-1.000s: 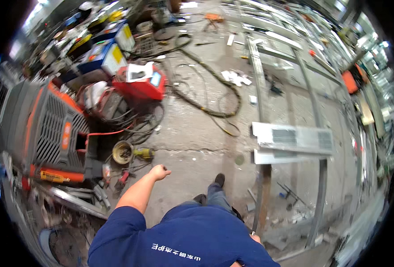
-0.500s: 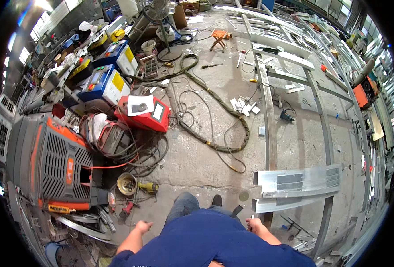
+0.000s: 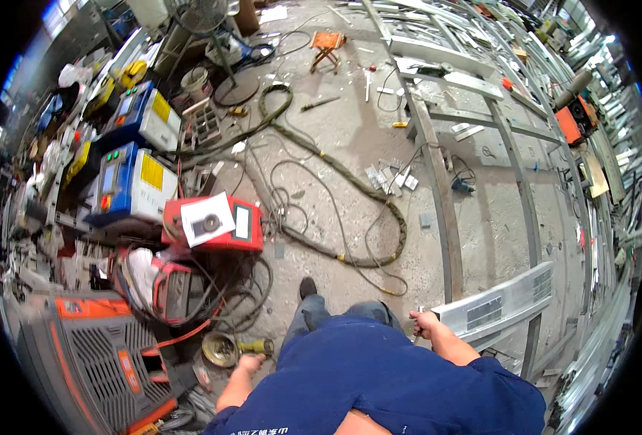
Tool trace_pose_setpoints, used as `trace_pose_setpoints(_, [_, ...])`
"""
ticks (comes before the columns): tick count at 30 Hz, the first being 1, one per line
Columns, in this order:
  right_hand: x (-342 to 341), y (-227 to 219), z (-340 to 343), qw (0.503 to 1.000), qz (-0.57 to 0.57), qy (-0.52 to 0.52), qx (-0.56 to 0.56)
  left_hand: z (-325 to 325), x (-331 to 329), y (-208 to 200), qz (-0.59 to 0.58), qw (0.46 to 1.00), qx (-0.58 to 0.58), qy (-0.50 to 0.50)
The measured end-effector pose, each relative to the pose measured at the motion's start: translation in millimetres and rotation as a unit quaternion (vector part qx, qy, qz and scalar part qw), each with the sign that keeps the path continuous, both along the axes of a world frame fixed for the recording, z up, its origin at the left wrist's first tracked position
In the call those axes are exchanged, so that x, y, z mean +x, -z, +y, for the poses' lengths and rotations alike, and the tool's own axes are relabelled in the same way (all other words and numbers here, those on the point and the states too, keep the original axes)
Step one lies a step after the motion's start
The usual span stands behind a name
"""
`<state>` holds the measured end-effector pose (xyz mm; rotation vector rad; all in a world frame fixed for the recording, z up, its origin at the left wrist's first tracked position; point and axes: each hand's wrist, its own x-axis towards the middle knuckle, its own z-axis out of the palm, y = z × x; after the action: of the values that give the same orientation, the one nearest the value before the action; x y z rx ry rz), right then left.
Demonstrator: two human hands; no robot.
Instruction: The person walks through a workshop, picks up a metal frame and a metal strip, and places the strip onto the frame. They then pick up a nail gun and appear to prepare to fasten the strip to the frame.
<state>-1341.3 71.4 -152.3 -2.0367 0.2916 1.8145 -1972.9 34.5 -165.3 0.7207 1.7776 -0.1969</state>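
My left hand [image 3: 250, 362] hangs low at my side. In the picture it overlaps the lower edge of a yellow-green power tool [image 3: 254, 346] on the floor; its fingers are blurred and I cannot tell whether they touch the tool. Beside that tool lies a round metal bowl [image 3: 221, 349]. My right hand [image 3: 425, 324] is closed, fingers curled round something small with a pale tip above and a dark end below, too small to name. Just right of this hand, a silver metal panel [image 3: 499, 301] with grey rectangular patches lies across a steel frame [image 3: 446, 239].
A grey-orange machine [image 3: 100, 362] stands at the left, with a red box [image 3: 245, 221] and blue-white machines [image 3: 154, 181] beyond. A thick sheathed cable [image 3: 350, 170] loops over the floor ahead. An orange folding stool [image 3: 327, 43] stands far off; offcuts [image 3: 393, 177] lie near the frame.
I have stepped forward and my view has shifted. My right hand has come up beside the metal panel, still closed. My left hand has moved alongside the bowl and power tool.
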Motion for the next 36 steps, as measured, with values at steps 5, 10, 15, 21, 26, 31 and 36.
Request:
trace_pose_setpoints(5, [-34.2, -45.7, 110.6, 0.998, -0.013, 0.019, 0.059, 243.7, -53.2, -18.1, 0.029, 0.970, 0.208, -0.119])
trace_pose_setpoints(10, [-11.3, -14.9, 191.8, 0.993, 0.019, 0.105, 0.050, 444.1, -31.7, -35.1, -0.062, 0.944, 0.265, -0.185])
trace_pose_setpoints(15, [17.4, 32.7, 292.9, 0.987, -0.060, 0.147, 0.008, 533.1, 10.5, -19.0, 0.035, 0.959, 0.282, -0.010])
trace_pose_setpoints(21, [60.7, 70.1, 417.9, 0.991, -0.034, 0.119, 0.057, 551.6, 60.3, -51.8, -0.026, 0.982, -0.005, 0.185])
trace_pose_setpoints(26, [63.3, 47.3, 527.6, 0.984, -0.035, 0.164, 0.061, 654.7, 59.2, -52.6, 0.019, 0.980, -0.031, 0.197])
trace_pose_setpoints(31, [55.3, 37.9, 582.8, 0.977, -0.050, 0.206, -0.010, 829.8, 36.2, 5.0, 0.043, 0.986, 0.038, 0.156])
trace_pose_setpoints(36, [67.2, 30.9, 629.9, 0.958, -0.119, 0.257, -0.046, 1073.4, 155.9, -18.7, 0.061, 0.975, 0.090, 0.193])
